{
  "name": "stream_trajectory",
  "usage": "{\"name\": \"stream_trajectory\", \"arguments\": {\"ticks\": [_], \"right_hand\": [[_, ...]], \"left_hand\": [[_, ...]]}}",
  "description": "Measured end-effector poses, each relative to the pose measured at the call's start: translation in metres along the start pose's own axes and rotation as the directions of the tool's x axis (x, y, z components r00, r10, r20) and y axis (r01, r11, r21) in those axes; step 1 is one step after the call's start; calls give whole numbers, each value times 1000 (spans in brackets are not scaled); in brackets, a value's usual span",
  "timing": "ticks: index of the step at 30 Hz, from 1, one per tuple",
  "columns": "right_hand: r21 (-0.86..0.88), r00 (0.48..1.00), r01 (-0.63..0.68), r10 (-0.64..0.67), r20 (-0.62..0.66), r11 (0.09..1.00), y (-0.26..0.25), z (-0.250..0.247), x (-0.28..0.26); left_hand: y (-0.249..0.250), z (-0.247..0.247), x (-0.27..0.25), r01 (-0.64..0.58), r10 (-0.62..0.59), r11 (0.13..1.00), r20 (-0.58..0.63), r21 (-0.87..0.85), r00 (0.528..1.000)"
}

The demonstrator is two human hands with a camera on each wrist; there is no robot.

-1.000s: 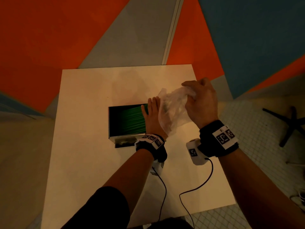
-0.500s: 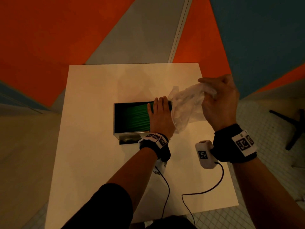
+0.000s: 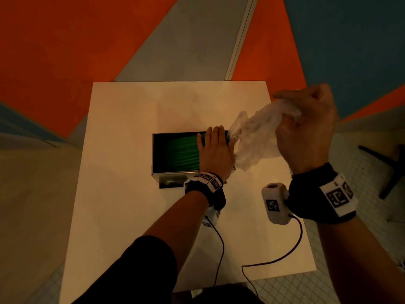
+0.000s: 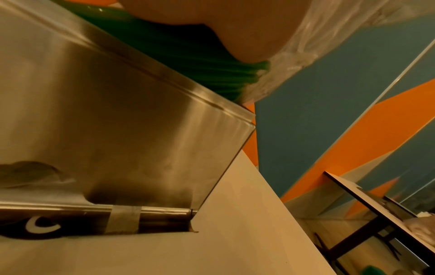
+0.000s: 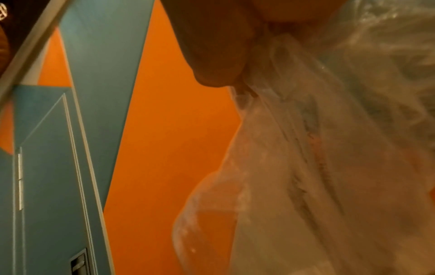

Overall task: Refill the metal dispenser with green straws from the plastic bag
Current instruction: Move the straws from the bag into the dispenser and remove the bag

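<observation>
From the head camera: my left hand (image 3: 215, 153) lies flat, fingers straight and together, on the right end of the green straws (image 3: 179, 151) that fill the open metal dispenser (image 3: 173, 175). The dispenser stands near the middle of the white worktop (image 3: 122, 194). My right hand (image 3: 306, 130), at about 2 o'clock from the dispenser and raised above the worktop's right edge, has its fingers curled round the bunched top of the clear plastic bag (image 3: 254, 137). The crumpled bag hangs down and to the left, its lower end touching the dispenser's right end just beside my left hand. Both wrists carry black bands with white marker blocks, and thin black cables (image 3: 278, 257) trail toward 6 o'clock.

From the left wrist camera: the dispenser's brushed front wall (image 4: 122, 130) fills the left half, with a strip of grey tape (image 4: 123, 219) across its lower bar. Above its rim, stacked straws (image 4: 188, 61) show their ends at the right, where the bag (image 4: 294, 61) presses against them, and my palm (image 4: 235, 24) rests on top.

From the right wrist camera: my fingers (image 5: 219, 46) pinch the gathered plastic at 12 o'clock, and the translucent bag (image 5: 317, 176) drapes down the right side of the view before an orange and blue wall (image 5: 164, 130).
</observation>
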State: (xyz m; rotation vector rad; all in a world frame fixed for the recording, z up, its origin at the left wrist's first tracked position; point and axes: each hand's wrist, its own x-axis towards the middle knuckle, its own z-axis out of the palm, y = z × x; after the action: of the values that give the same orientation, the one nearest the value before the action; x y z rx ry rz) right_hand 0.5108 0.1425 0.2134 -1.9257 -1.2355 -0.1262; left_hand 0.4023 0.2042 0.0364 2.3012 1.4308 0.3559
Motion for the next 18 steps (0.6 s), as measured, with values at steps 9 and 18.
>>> {"name": "stream_trajectory", "arguments": {"ticks": [9,18], "right_hand": [[-68,999,38,-40,-26,997,4,-12,-2],[-54,996,83,-82,19,995,-13,1,-6]], "left_hand": [[2,1,2,7,-8,1000,-53,-21,999],[13,-10,-1,-75,71,993,51,90,996]]}}
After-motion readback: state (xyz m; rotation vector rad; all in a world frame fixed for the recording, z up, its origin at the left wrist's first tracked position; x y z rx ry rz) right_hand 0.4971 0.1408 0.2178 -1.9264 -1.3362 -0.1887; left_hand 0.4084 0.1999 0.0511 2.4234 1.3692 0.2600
